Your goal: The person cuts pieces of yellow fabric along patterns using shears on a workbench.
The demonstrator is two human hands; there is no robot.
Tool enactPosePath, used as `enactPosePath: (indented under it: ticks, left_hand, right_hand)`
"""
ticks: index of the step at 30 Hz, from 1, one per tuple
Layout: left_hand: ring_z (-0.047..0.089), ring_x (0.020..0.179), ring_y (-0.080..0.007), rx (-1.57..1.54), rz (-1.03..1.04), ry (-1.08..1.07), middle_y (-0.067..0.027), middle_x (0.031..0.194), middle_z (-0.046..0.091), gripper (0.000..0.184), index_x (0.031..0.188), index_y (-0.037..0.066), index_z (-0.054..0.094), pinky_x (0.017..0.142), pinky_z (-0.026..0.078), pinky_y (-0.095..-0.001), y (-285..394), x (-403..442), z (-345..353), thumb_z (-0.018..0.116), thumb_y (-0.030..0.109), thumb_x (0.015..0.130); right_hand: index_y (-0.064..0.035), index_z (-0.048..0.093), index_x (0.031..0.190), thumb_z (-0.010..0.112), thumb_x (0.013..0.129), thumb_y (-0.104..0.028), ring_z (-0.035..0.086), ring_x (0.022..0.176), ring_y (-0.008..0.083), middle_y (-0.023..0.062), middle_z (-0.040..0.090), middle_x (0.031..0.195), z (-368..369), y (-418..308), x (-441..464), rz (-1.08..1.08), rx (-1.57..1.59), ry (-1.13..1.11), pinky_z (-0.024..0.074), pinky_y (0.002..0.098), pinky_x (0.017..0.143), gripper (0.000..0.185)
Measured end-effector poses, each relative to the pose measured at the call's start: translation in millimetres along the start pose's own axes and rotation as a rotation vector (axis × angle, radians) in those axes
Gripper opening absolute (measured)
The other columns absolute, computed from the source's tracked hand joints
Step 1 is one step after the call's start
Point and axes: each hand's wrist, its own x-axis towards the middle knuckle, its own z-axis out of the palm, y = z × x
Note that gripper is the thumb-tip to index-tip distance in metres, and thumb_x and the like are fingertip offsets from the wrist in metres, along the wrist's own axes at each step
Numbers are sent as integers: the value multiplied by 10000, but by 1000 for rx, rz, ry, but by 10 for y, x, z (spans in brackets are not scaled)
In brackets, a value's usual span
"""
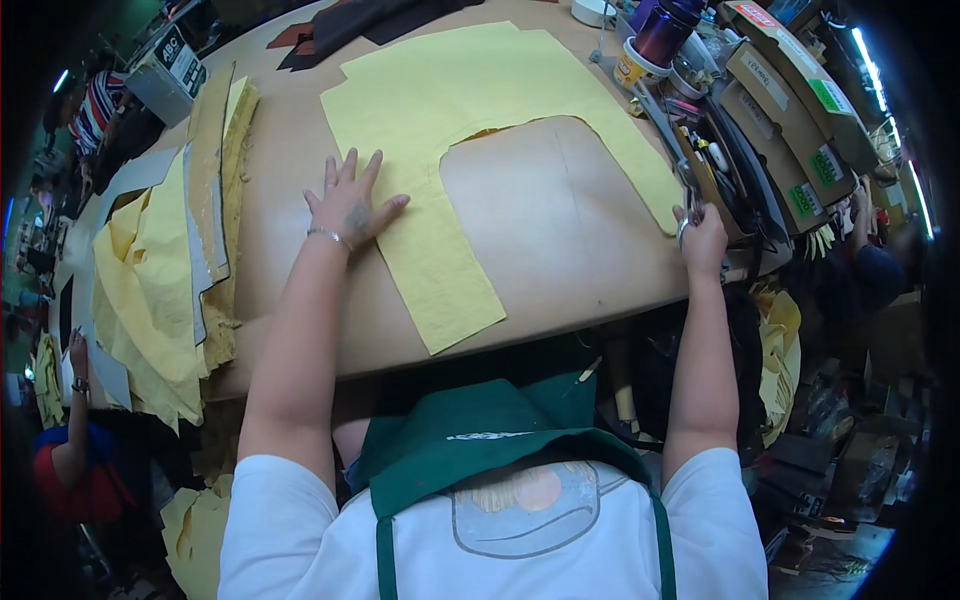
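A large yellow sheet of leather-like material (pixel 470 85) lies flat on the table, with a wide rounded opening cut into its near side. My left hand (pixel 352 208) rests with fingers spread, partly on the sheet's left edge and partly on the tabletop. At the right, my right hand (pixel 706 240) is closed around the handles of a pair of large scissors (pixel 668 130). Their blades point away from me, alongside the sheet's right arm. Whether the blades touch the sheet I cannot tell.
Crumpled yellow material (pixel 150 285) and stiff boards (pixel 205 170) are piled on the left. Dark pieces (pixel 370 25) lie at the back. Cardboard boxes (pixel 785 120), a cup (pixel 632 65) and tools crowd the right edge. Other people are at both sides.
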Motion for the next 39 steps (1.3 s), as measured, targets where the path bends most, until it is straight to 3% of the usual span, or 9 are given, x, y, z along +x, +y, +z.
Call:
enactPosePath:
  ticks: [2, 5, 7, 9, 11, 13, 17, 22, 39]
  left_hand:
    - [84, 1301, -319, -19, 109, 101, -82, 1412, 144, 836, 1348, 199, 210, 940, 151, -644, 30, -355, 77, 485, 645, 696]
    - [75, 1302, -327, -27, 419, 1, -85, 1409, 147, 928, 1346, 164, 208, 929, 164, -647, 279, -1099, 94, 567, 631, 629]
    - [85, 1304, -309, -56, 472, -48, -84, 1404, 159, 924, 1338, 137, 225, 929, 180, -641, 359, -1380, 184, 620, 563, 619]
    - [98, 1304, -296, -43, 494, -73, -86, 1400, 171, 907, 1334, 125, 233, 931, 191, -635, 374, -1491, 348, 647, 511, 624]
    - [151, 1295, -278, -45, 489, -17, -81, 1384, 213, 823, 1316, 113, 269, 930, 218, -621, 367, -1529, 360, 662, 407, 655]
    - [181, 1287, -273, -72, 497, -3, -80, 1373, 240, 754, 1301, 107, 296, 929, 228, -617, 360, -1552, 359, 657, 333, 680]
    - [264, 1255, -279, -72, 516, 24, -83, 1338, 306, 606, 1258, 88, 361, 927, 258, -600, 324, -1566, 338, 590, 125, 698]
    - [344, 1211, -299, -235, 626, 198, -108, 1285, 383, 518, 1211, 84, 422, 922, 310, -554, 354, -1560, 411, 534, 21, 709]
    - [384, 1182, -313, -248, 676, 237, -103, 1249, 427, 379, 1161, 171, 494, 899, 342, -546, 396, -1637, 576, 512, 95, 790]
  right_hand:
    - [17, 515, 764, 684, 712, -247, 559, 622, 304, 149, 565, 661, -137, -4, -260, -15, 70, -16, 431, 370, 608, 317]
    - [0, 507, 747, 671, 733, -249, 538, 559, 191, 96, 546, 636, -425, -132, -798, 19, 232, -188, 427, 312, 545, 298]
    - [-23, 501, 749, 656, 749, -225, 523, 564, 104, 49, 531, 650, -602, -259, -1220, 335, 526, -521, 421, 256, 499, 254]
    - [-42, 486, 755, 624, 782, -223, 508, 558, 70, 20, 520, 669, -573, -205, -1664, 435, 867, -696, 410, 214, 475, 229]
    - [-59, 461, 815, 583, 751, -494, 469, 501, 59, -21, 447, 602, -628, -269, -2058, 279, 824, -870, 398, 206, 471, 456]
    - [-55, 469, 755, 600, 789, -354, 488, 548, 70, 2, 491, 653, -709, -323, -2297, 293, 856, -1074, 405, 213, 482, 329]
    - [-55, 460, 756, 620, 763, -399, 466, 541, 66, -10, 468, 600, -782, -261, -2548, 225, 871, -1307, 382, 221, 484, 380]
    - [-42, 488, 756, 620, 749, -435, 489, 532, 91, 3, 484, 598, -876, -223, -2532, 124, 752, -1420, 400, 242, 490, 415]
    - [-45, 489, 767, 586, 661, -629, 518, 520, 102, 13, 477, 603, -796, -583, -2290, 310, 685, -1516, 428, 233, 481, 601]
